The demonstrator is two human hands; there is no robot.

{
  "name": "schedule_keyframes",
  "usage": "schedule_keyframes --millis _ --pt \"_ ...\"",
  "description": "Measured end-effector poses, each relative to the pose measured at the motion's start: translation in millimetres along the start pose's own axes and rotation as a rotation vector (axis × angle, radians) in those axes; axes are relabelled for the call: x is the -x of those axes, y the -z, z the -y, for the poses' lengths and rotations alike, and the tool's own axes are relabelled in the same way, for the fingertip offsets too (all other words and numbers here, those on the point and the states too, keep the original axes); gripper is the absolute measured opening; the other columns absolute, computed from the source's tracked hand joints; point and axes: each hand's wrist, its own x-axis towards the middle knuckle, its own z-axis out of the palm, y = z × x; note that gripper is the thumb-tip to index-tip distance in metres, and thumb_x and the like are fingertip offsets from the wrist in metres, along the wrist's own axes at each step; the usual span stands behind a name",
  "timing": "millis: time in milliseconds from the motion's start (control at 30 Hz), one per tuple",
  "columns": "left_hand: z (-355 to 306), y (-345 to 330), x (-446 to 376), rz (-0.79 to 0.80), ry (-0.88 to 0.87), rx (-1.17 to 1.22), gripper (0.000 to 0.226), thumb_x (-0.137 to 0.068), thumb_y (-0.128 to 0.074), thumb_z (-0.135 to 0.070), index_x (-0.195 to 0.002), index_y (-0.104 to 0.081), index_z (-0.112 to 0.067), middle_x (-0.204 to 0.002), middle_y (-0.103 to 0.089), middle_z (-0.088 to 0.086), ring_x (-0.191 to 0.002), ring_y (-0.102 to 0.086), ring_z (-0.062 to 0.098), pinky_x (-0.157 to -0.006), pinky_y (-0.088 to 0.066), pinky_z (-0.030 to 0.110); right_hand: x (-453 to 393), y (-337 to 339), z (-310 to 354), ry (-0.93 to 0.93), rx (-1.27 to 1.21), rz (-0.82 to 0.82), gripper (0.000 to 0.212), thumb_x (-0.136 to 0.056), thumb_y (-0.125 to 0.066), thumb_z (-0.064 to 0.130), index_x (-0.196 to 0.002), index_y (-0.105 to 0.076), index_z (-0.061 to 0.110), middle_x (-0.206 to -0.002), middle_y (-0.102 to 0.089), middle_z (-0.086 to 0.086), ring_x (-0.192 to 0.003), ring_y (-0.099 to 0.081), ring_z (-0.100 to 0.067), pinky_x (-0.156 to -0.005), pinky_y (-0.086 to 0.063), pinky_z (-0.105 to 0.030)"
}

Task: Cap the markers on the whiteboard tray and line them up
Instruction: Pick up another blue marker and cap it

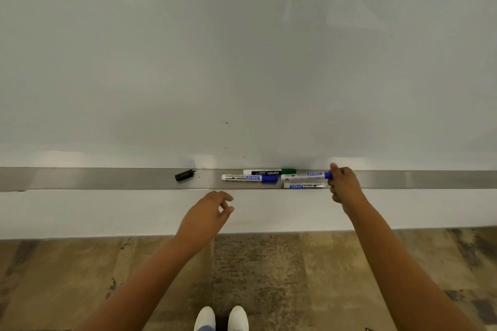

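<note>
Several markers lie on the metal whiteboard tray point(107, 179). A green-capped marker point(269, 172) rests against the board. In front of it lies a blue-capped marker point(248, 178). My right hand point(344, 185) pinches the blue end of another white marker point(304, 176) at the tray's right. A third blue-labelled marker point(304, 186) lies near the front lip, its right end hidden by my fingers. A loose black cap point(184, 175) sits apart on the left. My left hand point(212, 209) hovers below the tray, fingers loosely curled, holding nothing.
The whiteboard point(242, 62) fills the upper view with a few small ink specks. Below the tray is a white wall strip, then a wood-patterned floor point(269, 277). My white shoes point(220, 318) show at the bottom edge.
</note>
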Motion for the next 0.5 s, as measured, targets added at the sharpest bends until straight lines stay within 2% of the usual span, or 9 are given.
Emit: schedule_keyframes --millis 100,167,233,333,433,500 --pt "6 -3 1 -0.007 0.017 0.009 0.022 -0.090 -0.049 -0.023 -0.109 -0.057 -0.017 -0.105 -0.062 0.004 -0.080 -0.054 0.011 -0.075 -0.042 0.021 -13 7 -5 -0.094 -0.165 -0.001 0.030 -0.097 -0.039 0.032 -0.088 -0.048 0.006 -0.060 -0.040 -0.004 -0.042 -0.029 -0.011 -0.027 -0.023 -0.014" --pt "10 -3 1 -0.020 0.020 0.007 0.021 -0.090 -0.049 -0.022 -0.108 -0.058 -0.017 -0.104 -0.062 0.004 -0.081 -0.055 0.012 -0.074 -0.042 0.020 -16 7 -6 -0.117 -0.247 -0.033 0.028 -0.095 -0.045 0.032 -0.101 -0.047 0.005 -0.064 -0.048 -0.007 -0.043 -0.036 -0.012 -0.029 -0.030 -0.015" --pt "14 -2 1 -0.053 0.011 -0.004 0.019 -0.089 -0.049 -0.021 -0.105 -0.059 -0.016 -0.100 -0.062 0.003 -0.081 -0.055 0.013 -0.070 -0.041 0.017 -13 2 -8 -0.102 -0.231 -0.080 0.036 -0.093 -0.049 0.029 -0.119 -0.039 0.006 -0.077 -0.058 -0.012 -0.048 -0.044 -0.014 -0.036 -0.038 -0.020" --pt "21 4 -3 -0.124 0.015 -0.025 0.018 -0.088 -0.051 -0.020 -0.102 -0.061 -0.014 -0.096 -0.062 0.003 -0.080 -0.054 0.013 -0.068 -0.043 0.019 -4 -7 -15 0.010 -0.103 -0.127 0.042 -0.093 -0.050 0.020 -0.125 -0.027 0.006 -0.095 -0.060 -0.021 -0.054 -0.047 -0.017 -0.050 -0.040 -0.025" --pt "27 11 -9 -0.250 0.008 -0.058 0.022 -0.086 -0.055 -0.024 -0.104 -0.059 -0.012 -0.100 -0.063 0.008 -0.087 -0.057 0.020 -0.077 -0.051 0.034 1 -13 -22 0.243 0.192 -0.077 0.023 -0.092 -0.050 0.016 -0.111 -0.038 0.010 -0.102 -0.064 -0.023 -0.060 -0.054 -0.021 -0.052 -0.042 -0.023" --pt "31 15 -12 -0.324 0.002 -0.081 0.032 -0.083 -0.060 -0.027 -0.109 -0.055 -0.008 -0.104 -0.061 0.011 -0.092 -0.058 0.025 -0.078 -0.050 0.037 2 -18 -24 0.380 0.457 0.052 0.019 -0.091 -0.054 0.019 -0.107 -0.050 0.010 -0.104 -0.062 -0.012 -0.080 -0.060 -0.023 -0.059 -0.044 -0.021"
